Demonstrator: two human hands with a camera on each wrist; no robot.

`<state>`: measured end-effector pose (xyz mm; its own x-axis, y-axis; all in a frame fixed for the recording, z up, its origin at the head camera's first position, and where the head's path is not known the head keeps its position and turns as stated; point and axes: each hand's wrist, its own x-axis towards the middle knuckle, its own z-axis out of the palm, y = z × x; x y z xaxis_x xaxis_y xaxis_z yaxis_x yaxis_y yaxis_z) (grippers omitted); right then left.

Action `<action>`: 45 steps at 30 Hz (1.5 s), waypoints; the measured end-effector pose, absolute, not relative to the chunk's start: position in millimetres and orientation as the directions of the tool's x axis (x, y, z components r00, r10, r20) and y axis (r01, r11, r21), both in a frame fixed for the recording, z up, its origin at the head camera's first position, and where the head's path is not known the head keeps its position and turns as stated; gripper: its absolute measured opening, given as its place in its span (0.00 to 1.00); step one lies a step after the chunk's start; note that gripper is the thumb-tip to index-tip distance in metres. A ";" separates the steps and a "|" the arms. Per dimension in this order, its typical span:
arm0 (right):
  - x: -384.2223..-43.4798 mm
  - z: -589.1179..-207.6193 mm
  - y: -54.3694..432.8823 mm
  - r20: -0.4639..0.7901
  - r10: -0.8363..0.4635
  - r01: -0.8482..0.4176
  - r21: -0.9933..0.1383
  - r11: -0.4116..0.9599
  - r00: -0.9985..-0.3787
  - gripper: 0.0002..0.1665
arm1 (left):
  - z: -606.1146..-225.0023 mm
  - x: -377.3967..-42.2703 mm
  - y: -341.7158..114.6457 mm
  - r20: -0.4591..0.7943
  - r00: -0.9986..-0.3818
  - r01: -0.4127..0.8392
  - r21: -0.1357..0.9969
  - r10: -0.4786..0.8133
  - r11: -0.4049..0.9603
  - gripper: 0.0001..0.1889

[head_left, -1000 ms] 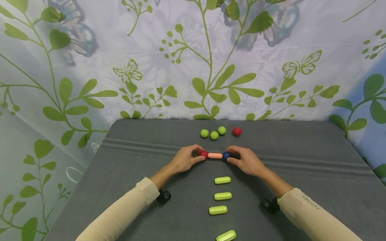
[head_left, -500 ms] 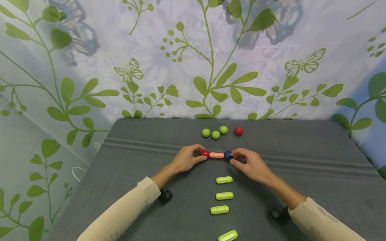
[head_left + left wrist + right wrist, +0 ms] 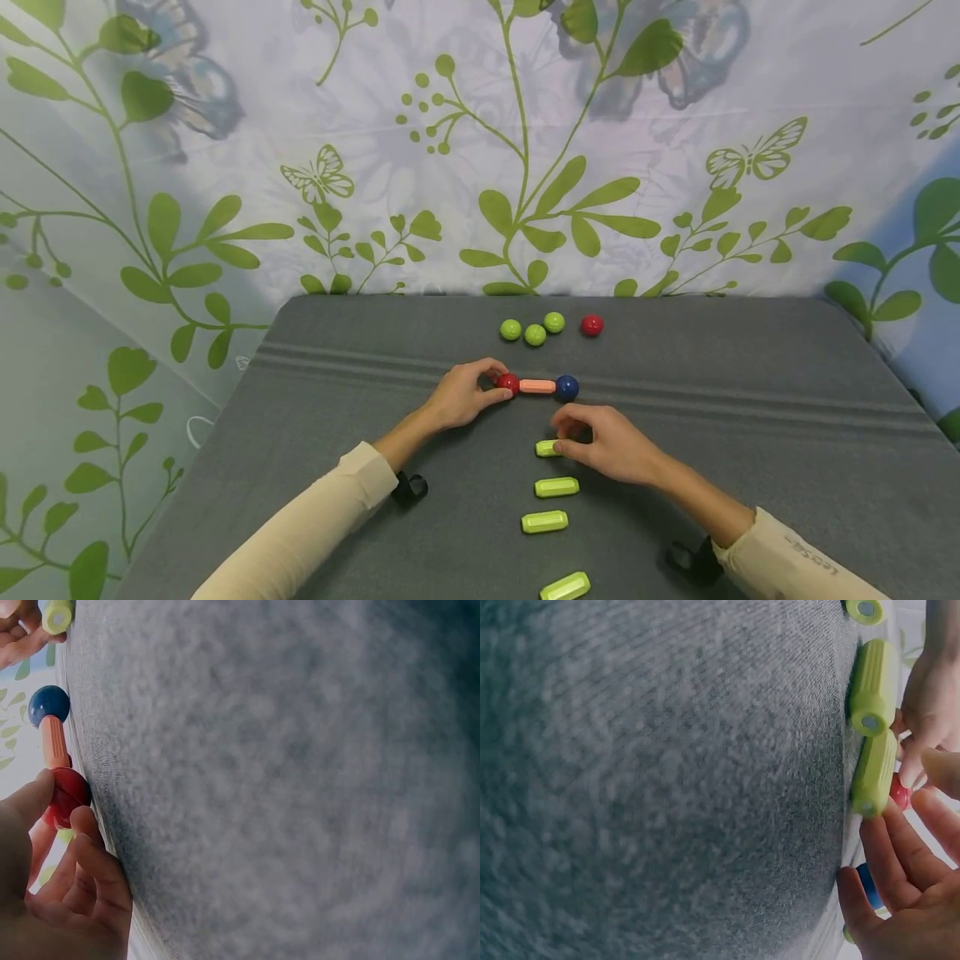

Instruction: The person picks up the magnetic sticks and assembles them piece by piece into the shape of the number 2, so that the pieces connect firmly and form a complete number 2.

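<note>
My left hand (image 3: 459, 395) pinches a glossy red ball (image 3: 507, 384) between thumb and fingers. A ribbed orange rod (image 3: 537, 387) joins that ball to a dark blue ball (image 3: 567, 387), so the three lie in one line on the grey cloth. My right hand (image 3: 611, 443) hovers at the right end of the farthest green rod (image 3: 547, 448) and partly covers it in the head view. The right wrist view shows its fingers (image 3: 891, 862) spread near that rod's end, thumb apart, gripping nothing visible. The left wrist view confirms the hold on the red ball (image 3: 70, 796).
Nearer to me, several more green rods, such as the second green rod (image 3: 557, 487), lie in a loose column. Several green balls (image 3: 535, 335) and a loose red ball (image 3: 592, 325) rest near the back of the grey table (image 3: 360, 333). A leaf-patterned curtain (image 3: 420, 200) hangs behind.
My right hand has let go of the blue ball and moved toward me to the farthest green rod. My left hand still holds the red ball in place.
</note>
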<state>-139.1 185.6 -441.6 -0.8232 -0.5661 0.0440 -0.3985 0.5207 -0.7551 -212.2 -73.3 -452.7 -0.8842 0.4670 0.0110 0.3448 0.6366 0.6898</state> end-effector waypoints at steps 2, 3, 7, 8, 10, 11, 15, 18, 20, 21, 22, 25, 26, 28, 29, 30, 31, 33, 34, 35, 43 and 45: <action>-138.8 -441.8 186.6 0.040 -0.570 -0.395 -0.759 0.517 -0.821 0.12 | -452.4 -212.2 -72.9 0.008 -0.884 0.344 0.687 0.467 0.640 0.16; -138.6 -441.8 187.1 0.037 -0.572 -0.393 -0.763 0.514 -0.819 0.11 | -452.2 -212.2 -72.8 0.007 -0.884 0.345 0.686 0.468 0.641 0.16; -137.0 -442.8 188.4 0.027 -0.578 -0.388 -0.766 0.512 -0.815 0.12 | -451.7 -211.8 -72.3 -0.006 -0.886 0.334 0.685 0.463 0.648 0.16; -136.7 -443.0 188.6 0.027 -0.580 -0.390 -0.765 0.512 -0.814 0.12 | -451.6 -211.8 -72.2 -0.008 -0.887 0.331 0.686 0.462 0.648 0.16; -136.3 -443.5 188.4 0.030 -0.585 -0.397 -0.763 0.511 -0.811 0.14 | -451.3 -211.6 -71.9 -0.014 -0.889 0.326 0.685 0.459 0.652 0.16; -136.4 -443.6 188.3 0.033 -0.588 -0.401 -0.762 0.509 -0.808 0.14 | -451.0 -211.4 -71.7 -0.015 -0.889 0.324 0.685 0.458 0.653 0.16; -137.2 -443.7 187.2 0.036 -0.605 -0.418 -0.756 0.505 -0.795 0.17 | -450.8 -211.4 -71.3 -0.019 -0.891 0.318 0.685 0.453 0.655 0.16; -137.9 -443.1 186.5 0.026 -0.613 -0.424 -0.746 0.514 -0.790 0.18 | -451.4 -211.5 -71.4 -0.021 -0.891 0.318 0.687 0.454 0.654 0.16; -138.1 -443.0 186.3 0.020 -0.615 -0.428 -0.736 0.525 -0.788 0.18 | -451.6 -211.6 -71.6 -0.018 -0.889 0.321 0.688 0.457 0.651 0.16; -138.2 -443.0 186.2 0.018 -0.616 -0.430 -0.731 0.529 -0.788 0.18 | -451.7 -211.7 -71.7 -0.015 -0.888 0.323 0.690 0.459 0.648 0.16; -138.2 -443.0 186.3 0.016 -0.617 -0.433 -0.727 0.533 -0.787 0.18 | -451.8 -211.7 -71.9 -0.013 -0.888 0.325 0.690 0.460 0.646 0.16; -138.1 -443.1 186.5 0.013 -0.620 -0.438 -0.720 0.538 -0.785 0.18 | -452.2 -211.9 -72.4 -0.011 -0.886 0.327 0.693 0.463 0.643 0.15; -138.0 -443.2 186.5 0.013 -0.621 -0.439 -0.720 0.538 -0.783 0.18 | -452.4 -211.8 -72.4 -0.012 -0.886 0.326 0.693 0.463 0.643 0.15; -137.8 -443.2 186.7 0.013 -0.623 -0.438 -0.723 0.535 -0.782 0.18 | -452.8 -211.7 -72.5 -0.017 -0.887 0.323 0.693 0.462 0.645 0.15; -137.7 -443.1 186.8 0.013 -0.624 -0.438 -0.725 0.532 -0.781 0.18 | -453.0 -211.8 -72.6 -0.019 -0.887 0.321 0.693 0.461 0.645 0.15; -137.7 -443.2 187.0 0.012 -0.625 -0.435 -0.729 0.529 -0.780 0.18 | -453.0 -211.7 -72.7 -0.019 -0.887 0.320 0.693 0.461 0.646 0.16; -137.6 -443.6 187.5 0.009 -0.625 -0.430 -0.733 0.527 -0.781 0.18 | -453.0 -211.5 -72.6 -0.021 -0.888 0.319 0.693 0.460 0.647 0.16; -137.4 -444.1 188.7 0.006 -0.618 -0.419 -0.740 0.526 -0.786 0.19 | -453.1 -211.4 -72.6 -0.020 -0.888 0.319 0.693 0.460 0.647 0.16; -137.2 -444.2 189.3 0.005 -0.615 -0.414 -0.744 0.525 -0.789 0.19 | -453.1 -211.2 -72.6 -0.020 -0.888 0.320 0.692 0.460 0.647 0.16; -137.1 -444.3 189.9 0.004 -0.610 -0.409 -0.746 0.525 -0.792 0.20 | -453.1 -211.2 -72.5 -0.019 -0.888 0.320 0.693 0.460 0.646 0.16; -137.1 -443.5 192.8 0.023 -0.517 -0.360 -0.743 0.564 -0.856 0.22 | -453.9 -212.0 -72.0 -0.018 -0.892 0.317 0.687 0.452 0.654 0.15; -137.3 -444.1 193.3 0.032 -0.480 -0.342 -0.744 0.574 -0.877 0.22 | -454.1 -212.3 -71.8 -0.021 -0.893 0.315 0.686 0.450 0.656 0.15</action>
<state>-137.3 193.3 -444.1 -0.8767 -0.4799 0.0323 -0.3419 0.5744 -0.7438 -212.3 -71.8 -454.1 -0.8928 0.4499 -0.0207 0.3147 0.6561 0.6860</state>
